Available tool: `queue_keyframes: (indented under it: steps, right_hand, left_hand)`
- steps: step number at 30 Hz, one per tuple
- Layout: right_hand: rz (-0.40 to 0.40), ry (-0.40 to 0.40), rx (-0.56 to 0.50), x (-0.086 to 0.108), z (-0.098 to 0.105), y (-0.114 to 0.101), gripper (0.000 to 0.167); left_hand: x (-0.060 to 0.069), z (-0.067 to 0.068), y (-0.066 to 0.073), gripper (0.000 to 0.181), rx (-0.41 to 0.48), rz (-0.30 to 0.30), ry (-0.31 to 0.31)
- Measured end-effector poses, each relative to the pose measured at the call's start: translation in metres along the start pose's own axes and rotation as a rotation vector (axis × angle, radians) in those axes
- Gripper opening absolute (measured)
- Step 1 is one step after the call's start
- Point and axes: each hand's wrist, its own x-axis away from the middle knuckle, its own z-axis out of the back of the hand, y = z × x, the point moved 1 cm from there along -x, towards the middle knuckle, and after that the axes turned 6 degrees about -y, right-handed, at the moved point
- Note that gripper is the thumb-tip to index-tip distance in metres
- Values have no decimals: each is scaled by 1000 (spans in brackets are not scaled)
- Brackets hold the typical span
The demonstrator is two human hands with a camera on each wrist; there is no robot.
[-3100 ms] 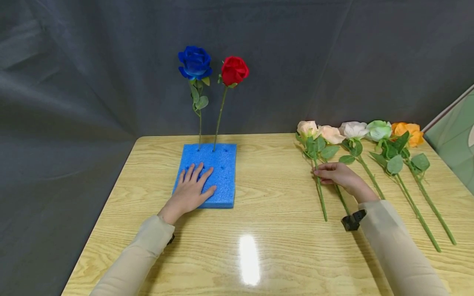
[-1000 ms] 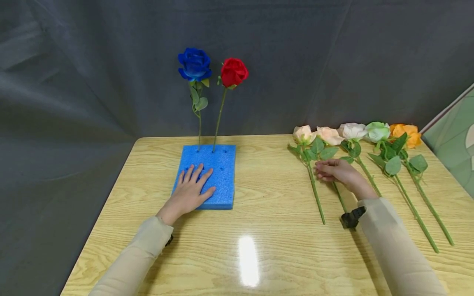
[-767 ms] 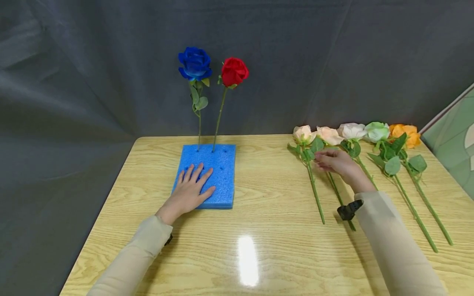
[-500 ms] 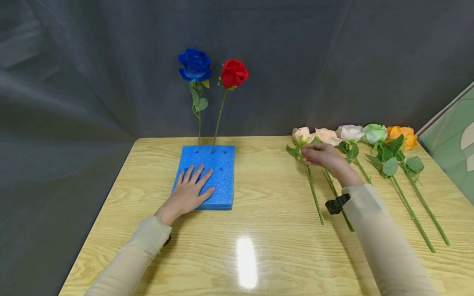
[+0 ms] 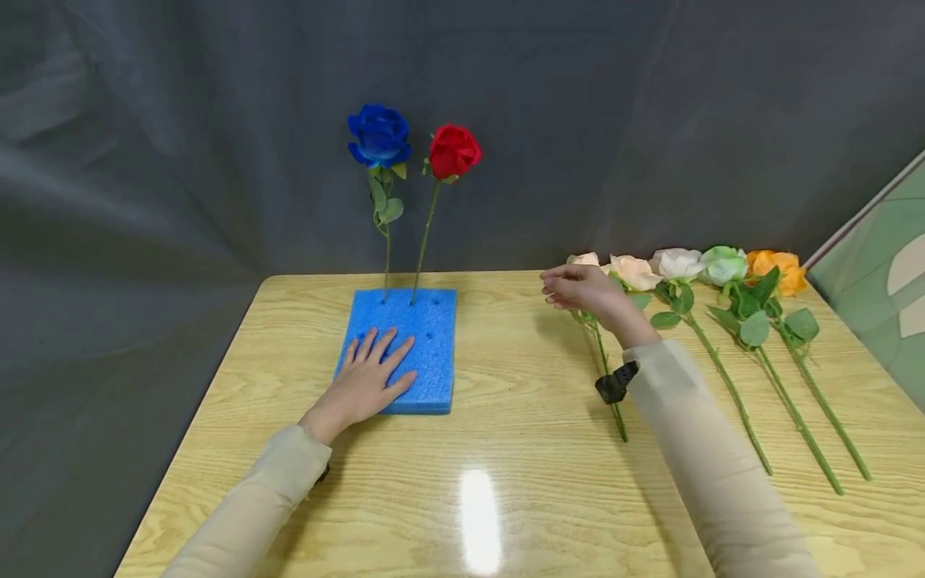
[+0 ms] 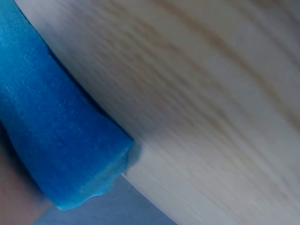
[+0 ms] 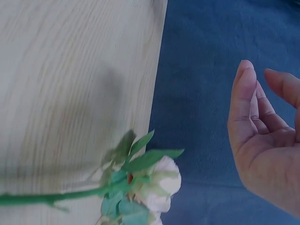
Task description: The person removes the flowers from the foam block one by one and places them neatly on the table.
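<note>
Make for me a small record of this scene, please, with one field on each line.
left hand: the left hand rests on the blue foam block, fingers spread
right hand: the right hand is raised near the cream rose, holding nothing
upright in foam: blue rose, red rose
lying on table: cream rose, peach rose, white rose, green rose, orange rose
background: dark cloth

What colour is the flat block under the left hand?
The flat block is bright blue; it shows best in the head view.
</note>
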Motion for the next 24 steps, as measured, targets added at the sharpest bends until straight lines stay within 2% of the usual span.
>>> queue_keyframes:
  steps: [15, 24]
  right_hand:
    - [-32, -9, -10, -30, -37, -20, 37]
    - [12, -40, -34, -35, -56, -40, 35]
  left_hand:
    - [3, 0, -6, 65, -2, -42, 22]
    - [2, 2, -7, 66, -6, -75, 34]
